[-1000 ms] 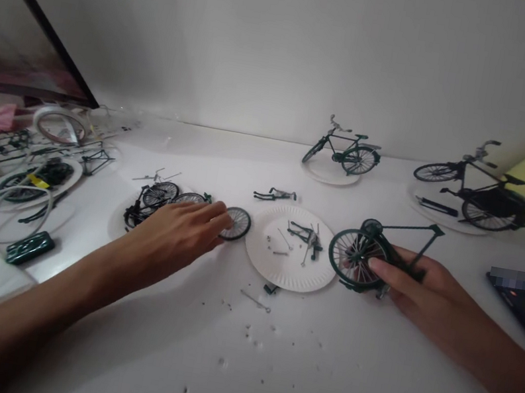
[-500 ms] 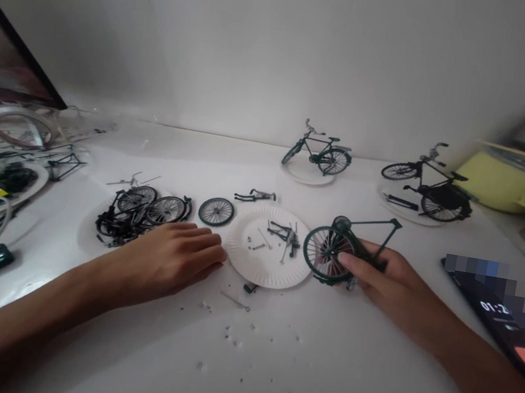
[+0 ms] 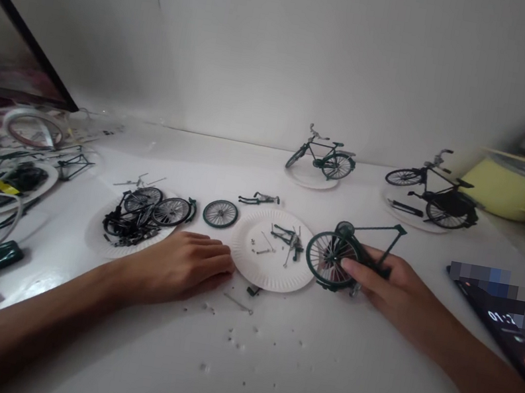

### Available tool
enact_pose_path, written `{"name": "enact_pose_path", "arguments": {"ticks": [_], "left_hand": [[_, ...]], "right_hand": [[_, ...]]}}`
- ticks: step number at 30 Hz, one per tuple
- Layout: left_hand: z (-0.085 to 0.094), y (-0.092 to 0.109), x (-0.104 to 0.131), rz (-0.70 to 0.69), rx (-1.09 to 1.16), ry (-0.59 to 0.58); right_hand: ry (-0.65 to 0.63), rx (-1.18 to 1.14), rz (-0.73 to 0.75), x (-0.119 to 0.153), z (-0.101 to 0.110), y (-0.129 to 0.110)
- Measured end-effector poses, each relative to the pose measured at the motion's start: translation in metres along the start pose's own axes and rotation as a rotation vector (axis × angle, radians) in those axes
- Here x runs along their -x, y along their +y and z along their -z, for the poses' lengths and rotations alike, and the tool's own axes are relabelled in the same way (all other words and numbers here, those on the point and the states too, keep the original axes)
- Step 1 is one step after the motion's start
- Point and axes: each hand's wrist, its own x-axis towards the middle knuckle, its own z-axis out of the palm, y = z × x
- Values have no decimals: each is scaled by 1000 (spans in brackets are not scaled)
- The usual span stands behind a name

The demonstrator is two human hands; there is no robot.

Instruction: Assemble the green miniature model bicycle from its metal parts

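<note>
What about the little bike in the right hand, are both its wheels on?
Only one is on: the green model bicycle in the right hand has a single wheel, and its other end is bare.

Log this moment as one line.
right hand: holds partly built bicycle | left hand: beside paper plate, grip unclear | loose wheel: lying beyond left hand

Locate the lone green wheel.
Head view, left of centre: the lone green wheel lies on the white table, between the black bike-part pile and the central paper plate.
</note>
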Motion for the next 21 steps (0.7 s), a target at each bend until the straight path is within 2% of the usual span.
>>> {"name": "enact_pose_path", "arguments": {"ticks": [2,4,7,10,11,14,16,21], "left_hand": [[-2,-1,1,1,24,1],[-3,-2,2,-4,53,30],[-1,6,2,85,189,135],[5,29,-1,309,492,236],[6,38,-2,336,619,247],[6,62,-6,370,932,155],[3,71,-8,420,1082,82],[-9,71,-12,549,1420,-8]], "right_hand": [[5,5,12,1,0,-3],[-49,-3,29,4,1,-7],[-301,14,-3,15,-3,-15],[-539,32,-98,29,-17,-20],[-585,29,-119,34,-23,-21],[-652,31,-175,42,-40,-19],[-660,29,-203,44,-46,-17],[-712,10,-206,42,-48,-16]]}}
